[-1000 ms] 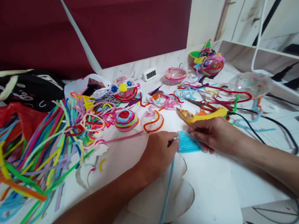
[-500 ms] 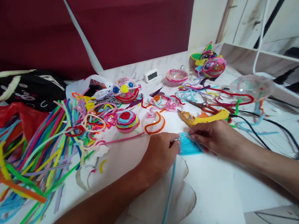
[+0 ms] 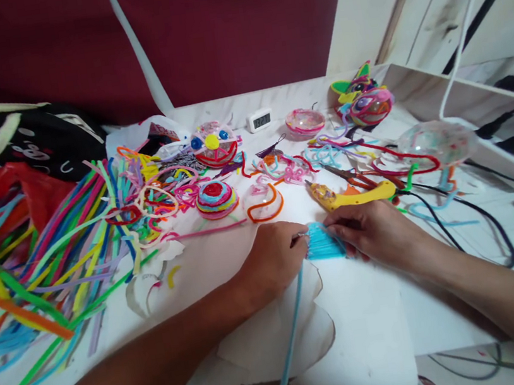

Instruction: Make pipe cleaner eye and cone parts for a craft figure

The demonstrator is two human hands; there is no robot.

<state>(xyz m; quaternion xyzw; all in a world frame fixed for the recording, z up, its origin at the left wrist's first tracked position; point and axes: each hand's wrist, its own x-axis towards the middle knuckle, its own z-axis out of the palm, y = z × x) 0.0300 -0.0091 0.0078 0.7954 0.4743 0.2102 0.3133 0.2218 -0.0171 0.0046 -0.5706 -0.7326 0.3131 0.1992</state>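
Note:
A flat light-blue piece of pipe cleaner rows (image 3: pixel 325 241) lies between my two hands over white paper. My left hand (image 3: pixel 279 254) pinches its left edge, fingers closed. From under that hand a loose light-blue pipe cleaner (image 3: pixel 292 334) trails down past the table's front edge. My right hand (image 3: pixel 368 231) has thumb and fingers closed on the piece's right edge. Just beyond the right hand lies a yellow glue gun (image 3: pixel 357 196), its nozzle pointing left. A clear ball with an orange pipe cleaner (image 3: pixel 264 203) sits beyond my left hand.
Many coloured pipe cleaners (image 3: pixel 77 243) spread over the left side. Behind stand a striped dome (image 3: pixel 216 199), a decorated face ball (image 3: pixel 214 144), a small digital clock (image 3: pixel 260 121) and a pink bowl (image 3: pixel 305 123). Scissors (image 3: pixel 350 176) and black cables (image 3: pixel 484 211) lie right. Torn paper (image 3: pixel 281 335) lies in front.
The camera view has shifted slightly. Both hands keep their hold on the blue piece, with hardly any change in their grip.

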